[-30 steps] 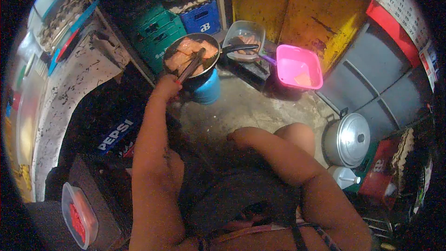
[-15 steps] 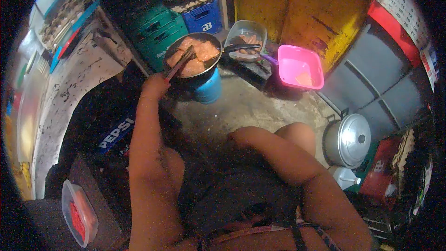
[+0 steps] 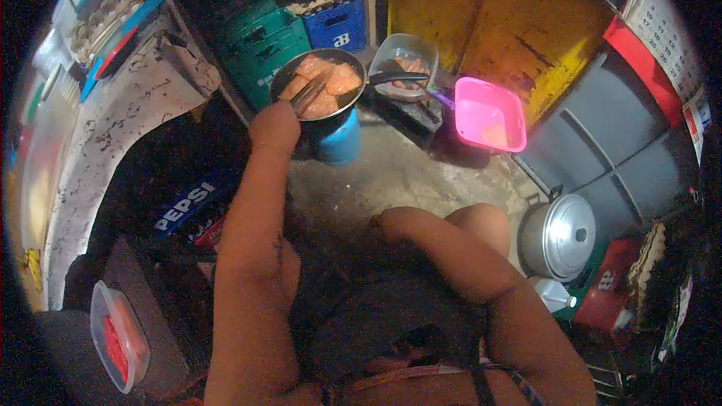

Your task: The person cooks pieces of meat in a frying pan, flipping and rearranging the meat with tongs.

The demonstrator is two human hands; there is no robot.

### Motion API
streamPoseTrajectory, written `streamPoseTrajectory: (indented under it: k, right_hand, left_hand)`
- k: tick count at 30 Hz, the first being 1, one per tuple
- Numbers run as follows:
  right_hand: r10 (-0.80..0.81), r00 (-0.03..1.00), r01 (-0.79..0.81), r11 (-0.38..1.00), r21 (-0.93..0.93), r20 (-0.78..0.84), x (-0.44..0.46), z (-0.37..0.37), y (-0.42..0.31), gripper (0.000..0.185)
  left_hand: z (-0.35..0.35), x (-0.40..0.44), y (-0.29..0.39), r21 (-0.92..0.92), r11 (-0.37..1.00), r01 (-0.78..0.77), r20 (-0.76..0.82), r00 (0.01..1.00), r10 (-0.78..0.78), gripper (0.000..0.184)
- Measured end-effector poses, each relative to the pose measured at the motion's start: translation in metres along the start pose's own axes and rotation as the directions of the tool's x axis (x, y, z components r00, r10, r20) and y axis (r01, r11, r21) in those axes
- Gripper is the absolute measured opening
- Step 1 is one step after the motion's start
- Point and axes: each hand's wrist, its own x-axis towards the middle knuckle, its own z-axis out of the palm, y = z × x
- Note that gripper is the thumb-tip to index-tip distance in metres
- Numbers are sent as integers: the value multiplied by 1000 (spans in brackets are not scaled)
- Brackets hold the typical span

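Note:
My left hand [image 3: 275, 126] is closed round a pair of tongs [image 3: 307, 95], whose tips reach among the orange-pink slices [image 3: 342, 79] in a round frying pan [image 3: 364, 74]. The pan sits above a blue gas canister [image 3: 337, 143], its black handle pointing right. My right hand [image 3: 387, 224] rests near my knee, low in the middle of the view; its fingers are dark and mostly hidden. Right of the pan, a clear plastic container [image 3: 426, 46] holds more pieces. A pink basin [image 3: 481, 107] with a pale piece in it stands further right.
Green crates [image 3: 263, 49] and a blue crate [image 3: 335, 28] stand behind the pan. On the right are a lidded silver pot [image 3: 565, 237], a white jug [image 3: 550, 295] and a red crate [image 3: 608, 282]. A clear tub [image 3: 134, 323] with red contents lies at lower left.
My left hand and the tongs have shifted right and slightly up, over the pan. The slices lie differently in the pan. The whole view has tilted a little. My right hand stays by the knee.

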Motion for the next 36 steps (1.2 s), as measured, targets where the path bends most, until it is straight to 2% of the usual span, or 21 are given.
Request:
streamPoseTrajectory:
  k: [5,9,12,15,18,22,26,29,32,36]
  right_hand:
    - [-16,1000,16,1000,16,-10,-1,-1,-2,69]
    - [-16,1000,15,999,48,15,2,2,5,66]
    - [-80,996,83,993,88,-32,1,5,9,63]
    - [-95,994,97,994,50,-54,4,10,12,61]
    - [-31,999,30,999,-28,-14,8,9,8,60]
    - [-24,999,24,1000,-13,-37,0,5,3,59]
    - [-23,999,23,1000,-21,-28,3,7,4,59]
    - [-37,999,36,999,-27,-21,10,11,10,59]
    - [-30,999,30,999,-28,-22,10,11,10,59]
    - [-15,1000,15,1000,-2,-23,-3,1,0,59]
  left_hand:
    - [-9,-14,22,74,997,-16,47,999,13,30]
    - [1,-12,24,116,992,-55,22,998,53,30]
    - [1,-8,19,176,980,-97,4,995,98,29]
    - [-3,-7,16,193,973,-129,-14,991,134,28]
    - [-3,-6,9,202,965,-166,-40,983,178,28]
    - [-2,-7,7,201,962,-186,-92,974,207,28]
    - [0,-5,9,227,964,-141,-51,986,156,27]
    - [12,1,8,153,984,-90,-113,988,108,27]
    - [19,6,6,147,986,-73,-111,990,90,26]
    - [9,3,5,137,989,-57,-51,997,64,26]
